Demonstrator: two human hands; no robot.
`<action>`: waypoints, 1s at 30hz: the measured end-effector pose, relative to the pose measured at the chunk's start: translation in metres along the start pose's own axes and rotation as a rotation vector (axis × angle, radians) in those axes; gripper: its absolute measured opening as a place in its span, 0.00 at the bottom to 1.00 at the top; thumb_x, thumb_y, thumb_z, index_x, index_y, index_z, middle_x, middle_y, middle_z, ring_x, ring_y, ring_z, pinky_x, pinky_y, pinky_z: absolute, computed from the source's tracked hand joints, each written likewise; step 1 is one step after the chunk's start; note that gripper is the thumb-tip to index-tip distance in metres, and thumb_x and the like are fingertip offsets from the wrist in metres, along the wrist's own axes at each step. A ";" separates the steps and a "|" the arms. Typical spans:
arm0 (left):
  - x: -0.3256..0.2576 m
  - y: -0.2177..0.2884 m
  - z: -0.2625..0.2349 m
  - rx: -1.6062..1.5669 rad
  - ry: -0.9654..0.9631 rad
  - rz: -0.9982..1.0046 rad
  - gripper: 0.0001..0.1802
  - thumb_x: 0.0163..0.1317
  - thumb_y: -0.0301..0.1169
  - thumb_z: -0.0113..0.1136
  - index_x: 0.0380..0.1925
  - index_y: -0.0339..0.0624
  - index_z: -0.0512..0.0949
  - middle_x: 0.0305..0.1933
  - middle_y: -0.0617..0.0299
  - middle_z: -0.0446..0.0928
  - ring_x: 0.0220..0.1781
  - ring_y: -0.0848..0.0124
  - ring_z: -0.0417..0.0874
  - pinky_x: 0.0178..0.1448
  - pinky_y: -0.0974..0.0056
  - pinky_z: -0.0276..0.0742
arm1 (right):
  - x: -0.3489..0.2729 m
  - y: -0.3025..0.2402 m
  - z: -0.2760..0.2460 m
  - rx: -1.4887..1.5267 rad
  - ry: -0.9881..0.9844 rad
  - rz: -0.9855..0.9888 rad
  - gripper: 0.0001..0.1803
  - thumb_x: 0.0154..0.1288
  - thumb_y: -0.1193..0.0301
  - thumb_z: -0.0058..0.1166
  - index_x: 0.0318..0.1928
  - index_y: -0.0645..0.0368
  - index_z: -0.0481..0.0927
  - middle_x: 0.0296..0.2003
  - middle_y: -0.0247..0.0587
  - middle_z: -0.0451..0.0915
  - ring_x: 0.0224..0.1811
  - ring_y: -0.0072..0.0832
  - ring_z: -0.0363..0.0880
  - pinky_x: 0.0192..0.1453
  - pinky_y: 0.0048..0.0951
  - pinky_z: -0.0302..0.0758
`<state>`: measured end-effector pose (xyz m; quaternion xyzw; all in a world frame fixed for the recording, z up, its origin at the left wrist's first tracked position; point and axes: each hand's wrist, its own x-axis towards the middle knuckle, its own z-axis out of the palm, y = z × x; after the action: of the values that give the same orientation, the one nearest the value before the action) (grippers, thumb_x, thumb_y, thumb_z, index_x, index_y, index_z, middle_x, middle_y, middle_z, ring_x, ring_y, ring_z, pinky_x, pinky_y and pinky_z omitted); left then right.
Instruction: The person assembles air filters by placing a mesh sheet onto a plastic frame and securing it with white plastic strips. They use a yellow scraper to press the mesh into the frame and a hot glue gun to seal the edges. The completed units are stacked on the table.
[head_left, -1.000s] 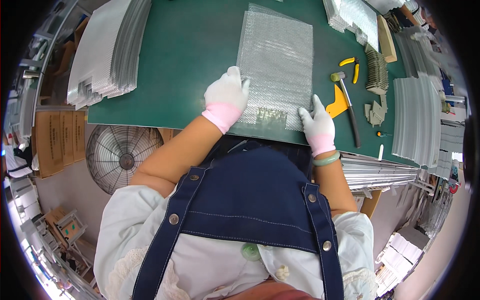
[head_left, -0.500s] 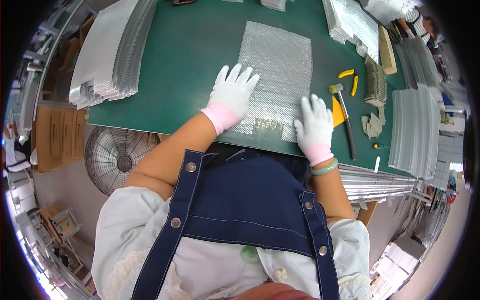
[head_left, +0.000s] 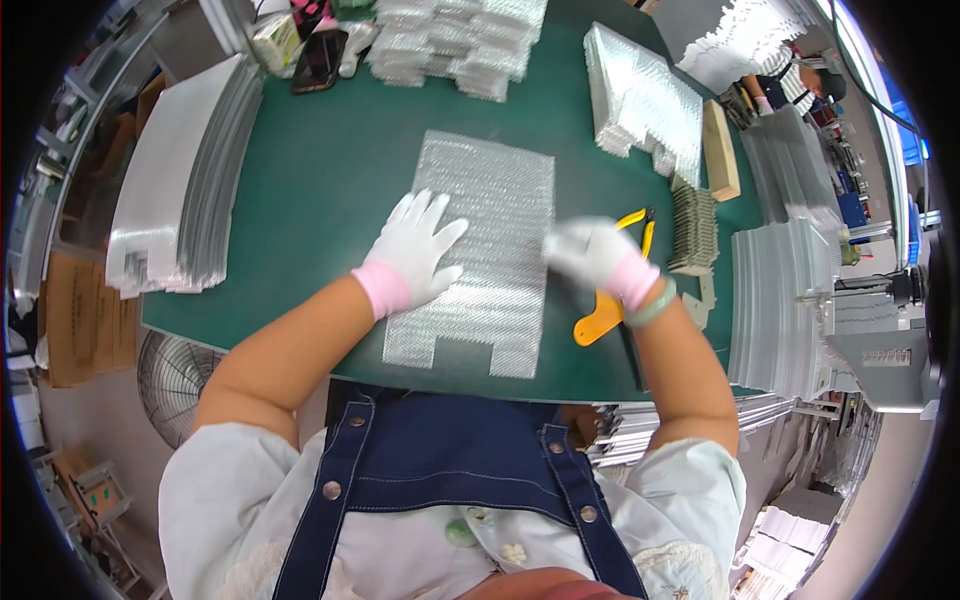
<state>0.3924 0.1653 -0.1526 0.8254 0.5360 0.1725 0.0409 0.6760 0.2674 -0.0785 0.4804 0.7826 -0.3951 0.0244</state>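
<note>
Head view: silvery bubble-foil sheet (head_left: 485,255) lies flat mid-frame on the green bench (head_left: 320,170). Left hand (head_left: 420,250), white-gloved, presses it with fingers spread, holding nothing. Right hand (head_left: 590,252) is blurred at the sheet's right edge, can't tell its grip. Yellow-handled pliers (head_left: 612,300) sit just beside it.

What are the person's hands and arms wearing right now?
Both the left hand and the right hand wear white knit gloves with pink cuffs. The right wrist also carries a pale green bangle. The forearms are bare, and white sleeves are pushed up above the elbows.
</note>
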 end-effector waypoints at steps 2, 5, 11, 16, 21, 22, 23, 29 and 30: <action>0.003 0.001 -0.003 -0.005 -0.015 -0.001 0.34 0.57 0.46 0.62 0.62 0.41 0.72 0.69 0.35 0.63 0.73 0.37 0.60 0.77 0.41 0.51 | 0.055 0.021 -0.050 0.032 0.647 -0.125 0.23 0.66 0.51 0.56 0.46 0.57 0.86 0.38 0.52 0.86 0.47 0.46 0.85 0.54 0.41 0.79; 0.008 -0.001 -0.006 -0.020 -0.063 0.009 0.34 0.57 0.46 0.63 0.61 0.41 0.72 0.69 0.35 0.63 0.73 0.38 0.60 0.77 0.41 0.51 | 0.112 0.083 -0.135 -0.397 1.228 0.318 0.26 0.62 0.48 0.59 0.48 0.57 0.85 0.47 0.49 0.85 0.51 0.46 0.84 0.57 0.43 0.78; 0.015 -0.012 -0.013 -0.065 -0.192 0.018 0.31 0.62 0.47 0.59 0.65 0.50 0.72 0.71 0.38 0.62 0.74 0.38 0.60 0.78 0.42 0.52 | 0.120 0.199 -0.218 -0.291 0.829 0.977 0.35 0.55 0.42 0.63 0.55 0.54 0.83 0.57 0.47 0.81 0.59 0.44 0.81 0.61 0.44 0.77; 0.015 -0.015 -0.022 -0.045 -0.263 0.013 0.32 0.61 0.45 0.61 0.65 0.50 0.72 0.72 0.38 0.61 0.74 0.39 0.61 0.78 0.42 0.53 | 0.092 0.126 -0.205 -0.276 1.114 0.856 0.34 0.57 0.44 0.64 0.54 0.57 0.82 0.54 0.48 0.83 0.57 0.43 0.82 0.58 0.41 0.78; 0.023 -0.014 -0.024 -0.024 -0.301 0.028 0.31 0.59 0.44 0.63 0.63 0.52 0.74 0.71 0.41 0.63 0.73 0.42 0.61 0.77 0.43 0.54 | 0.059 0.160 -0.246 0.830 1.387 -0.166 0.11 0.69 0.71 0.60 0.48 0.63 0.80 0.37 0.38 0.84 0.36 0.27 0.82 0.43 0.30 0.79; 0.017 -0.017 -0.021 0.000 -0.291 -0.002 0.31 0.58 0.44 0.63 0.63 0.52 0.74 0.71 0.41 0.63 0.73 0.43 0.62 0.77 0.43 0.54 | 0.048 0.115 -0.233 1.040 1.337 -0.210 0.12 0.69 0.69 0.60 0.47 0.64 0.80 0.39 0.39 0.83 0.40 0.28 0.82 0.48 0.28 0.79; 0.020 -0.016 -0.019 0.009 -0.271 0.014 0.31 0.58 0.44 0.63 0.62 0.52 0.75 0.70 0.42 0.64 0.72 0.43 0.63 0.76 0.44 0.55 | 0.024 0.113 -0.229 0.939 1.308 -0.323 0.11 0.70 0.70 0.60 0.48 0.64 0.80 0.41 0.40 0.83 0.42 0.28 0.81 0.49 0.29 0.79; 0.033 0.001 -0.036 -0.039 0.076 -0.016 0.36 0.61 0.54 0.62 0.64 0.47 0.73 0.64 0.45 0.72 0.63 0.50 0.74 0.71 0.49 0.66 | -0.068 0.030 -0.091 1.036 1.086 -0.350 0.11 0.71 0.74 0.57 0.49 0.67 0.78 0.42 0.41 0.82 0.43 0.28 0.81 0.48 0.29 0.79; 0.039 0.011 -0.039 -0.625 0.147 -0.069 0.38 0.63 0.57 0.60 0.66 0.42 0.70 0.63 0.47 0.73 0.61 0.54 0.76 0.68 0.52 0.69 | -0.081 0.020 -0.057 1.077 1.090 -0.320 0.11 0.71 0.75 0.57 0.49 0.68 0.77 0.41 0.40 0.81 0.42 0.27 0.81 0.47 0.29 0.80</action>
<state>0.4032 0.1912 -0.1043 0.7397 0.4861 0.3863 0.2594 0.7541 0.2485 -0.0173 0.4337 0.4445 -0.4274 -0.6570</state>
